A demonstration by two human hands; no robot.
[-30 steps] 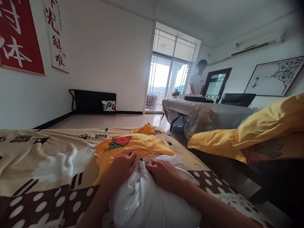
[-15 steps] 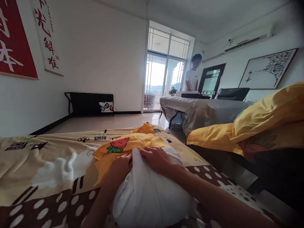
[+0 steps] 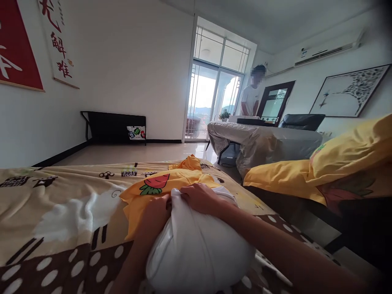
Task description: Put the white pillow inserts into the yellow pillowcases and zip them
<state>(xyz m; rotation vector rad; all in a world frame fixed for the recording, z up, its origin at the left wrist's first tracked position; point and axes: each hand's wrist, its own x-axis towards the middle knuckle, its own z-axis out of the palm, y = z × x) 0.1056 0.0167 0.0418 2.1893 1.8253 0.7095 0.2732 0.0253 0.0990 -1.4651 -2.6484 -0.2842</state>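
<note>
A plump white pillow (image 3: 199, 253) sits at the near edge of the bed between my forearms, its far end gathered to a narrow corner. Beyond it lies a crumpled yellow pillowcase (image 3: 183, 178) with a red and green carrot print. My left hand (image 3: 157, 210) is closed at the left of that corner, where the yellow cloth meets the white; its fingertips are partly hidden. From the right, my right hand (image 3: 199, 198) grips the white fabric with its fingers curled over. Where the pillow meets the case is mostly covered by my hands.
A patterned blanket (image 3: 70, 183) with brown polka-dot edging covers the bed. More yellow bedding (image 3: 281, 177) is heaped at right. Farther off, a person (image 3: 249, 98) stands behind a plastic-covered table (image 3: 226, 127). A black folded panel (image 3: 113, 126) leans by the left wall.
My right hand's fingers have curled in more tightly on the white fabric. The camera view has tilted slightly; the pillow and the case stay nearly in place.
</note>
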